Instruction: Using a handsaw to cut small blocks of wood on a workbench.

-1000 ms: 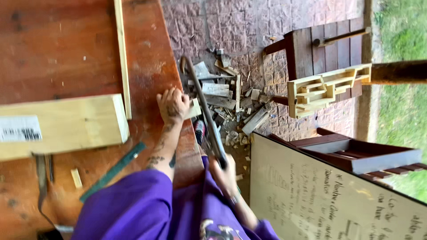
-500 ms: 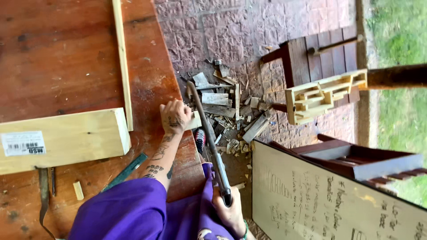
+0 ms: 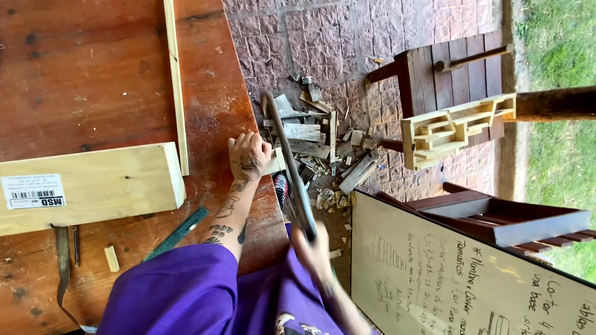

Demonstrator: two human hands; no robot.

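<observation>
**Still mid-cut on that offcut**

So your wood piece (image 3: 277, 160) hangs off the workbench (image 3: 93, 74) edge, not yet severed as far as I can tell. Left hand (image 3: 249, 155) presses it down, right hand (image 3: 313, 248) clenched on the handsaw (image 3: 288, 167). Plenty of scraps (image 3: 323, 149) are already below.

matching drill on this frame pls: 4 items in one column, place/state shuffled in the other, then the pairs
Things:
1. left hand
2. right hand
3. thick wood block
4. whiteboard

Places/states:
A. lies flat on the workbench, with a white label at one end
B. grips the handle of the handsaw
C. stands beside the bench, covered in handwriting
D. presses a small wood piece down at the bench edge

Pairs: 1-D, 2-B, 3-A, 4-C
</observation>
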